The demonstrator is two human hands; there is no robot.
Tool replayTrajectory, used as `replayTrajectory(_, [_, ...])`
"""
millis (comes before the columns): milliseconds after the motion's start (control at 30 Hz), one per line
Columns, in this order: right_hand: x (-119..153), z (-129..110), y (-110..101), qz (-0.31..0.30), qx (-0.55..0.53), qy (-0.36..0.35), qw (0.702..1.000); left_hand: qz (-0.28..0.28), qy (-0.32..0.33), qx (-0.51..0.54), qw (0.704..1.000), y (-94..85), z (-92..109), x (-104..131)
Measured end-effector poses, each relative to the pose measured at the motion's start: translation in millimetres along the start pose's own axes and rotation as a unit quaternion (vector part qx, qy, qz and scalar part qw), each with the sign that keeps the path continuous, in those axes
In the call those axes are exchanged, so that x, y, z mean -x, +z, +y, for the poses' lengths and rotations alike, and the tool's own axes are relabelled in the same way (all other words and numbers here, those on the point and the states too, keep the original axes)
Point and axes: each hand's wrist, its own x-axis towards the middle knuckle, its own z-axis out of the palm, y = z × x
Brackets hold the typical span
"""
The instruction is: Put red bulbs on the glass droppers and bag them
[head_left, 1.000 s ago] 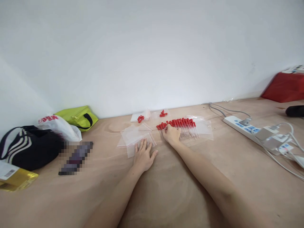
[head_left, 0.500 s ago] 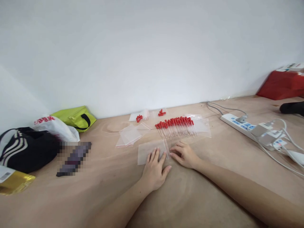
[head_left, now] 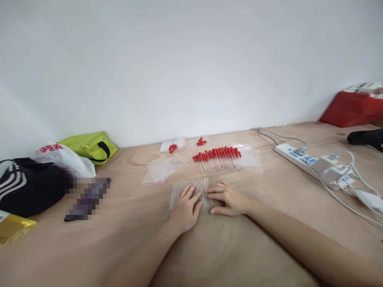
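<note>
A clear zip-lock bag (head_left: 177,190) lies flat on the table. My left hand (head_left: 186,207) rests on its body with fingers stretched out. My right hand (head_left: 229,199) lies at the bag's red-striped zip edge, fingertips touching it and thumb apart from the fingers. Neither hand grips anything. Just beyond them, a row of glass droppers (head_left: 218,155) with red rubber bulbs lies side by side. More clear zip bags (head_left: 161,169) are spread behind my left hand, and another bag (head_left: 253,159) lies by the right end of the droppers.
Two small groups of red bulbs (head_left: 172,148) sit on bags near the wall. To the right is a white power strip (head_left: 295,154) with chargers and cables, then a red bag (head_left: 350,107). A green pouch (head_left: 89,145), white plastic bag (head_left: 68,159) and black bag (head_left: 32,191) stand left.
My right hand has straightened its fingers and shifted slightly left onto the bag's zip edge. My left hand still lies on the bag. The whole view has shifted a little.
</note>
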Motion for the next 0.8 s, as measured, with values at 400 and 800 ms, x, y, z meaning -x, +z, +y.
replayTrajectory(400, [-1, 4, -4, -0.096, -0.004, -0.010, 0.995, -0.016, -0.015, -0.048, 0.999, -8.6, 2, -4])
replayTrajectory(800, [1, 7, -7, -0.078, -0.028, -0.005, 0.997, -0.097, -0.030, -0.053, 0.993, -15.4, -21, -8])
